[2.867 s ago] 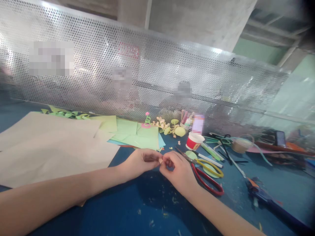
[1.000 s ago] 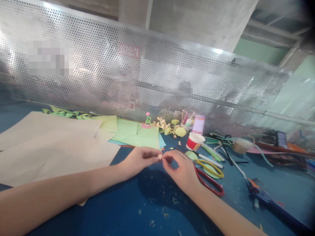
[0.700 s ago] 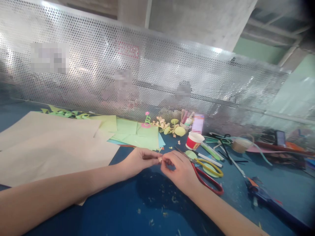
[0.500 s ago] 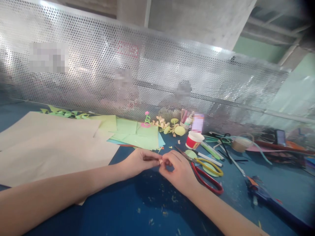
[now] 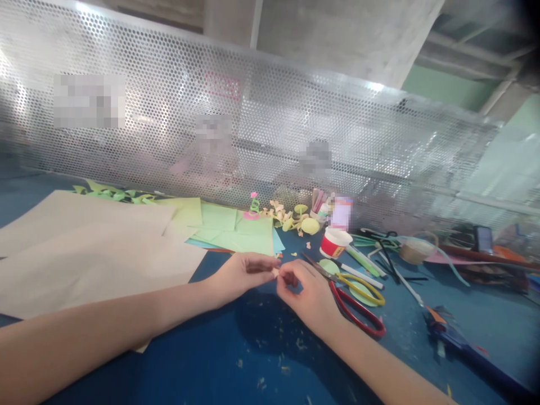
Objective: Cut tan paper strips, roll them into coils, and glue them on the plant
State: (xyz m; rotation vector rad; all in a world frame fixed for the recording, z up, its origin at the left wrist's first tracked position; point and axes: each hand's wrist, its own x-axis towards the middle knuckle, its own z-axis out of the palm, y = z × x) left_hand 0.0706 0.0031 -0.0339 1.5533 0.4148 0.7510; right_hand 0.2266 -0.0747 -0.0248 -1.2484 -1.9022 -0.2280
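Note:
Over the blue table, my left hand (image 5: 242,275) and my right hand (image 5: 310,295) meet fingertip to fingertip. A tiny pale peach piece (image 5: 275,272), which looks like paper, is pinched between them; fingers cover most of it. My left thumb and fingers press on its left side. On its right side, my right thumb and index finger are curled into a ring. Just right of my right hand lie yellow-handled scissors (image 5: 363,288) and red-handled scissors (image 5: 358,315), the hand covering part of the red pair.
Large beige paper (image 5: 97,253) lies left, with green sheets (image 5: 236,228) beyond. A red-and-white paper cup (image 5: 335,243), markers (image 5: 360,275) and a blue glue gun (image 5: 459,343) are on the right. A perforated metal screen (image 5: 270,129) borders the back, with people behind it.
My hands stay together on the small piece, with the fingertips shifted slightly apart so a little more of it shows. The whole view has moved a touch.

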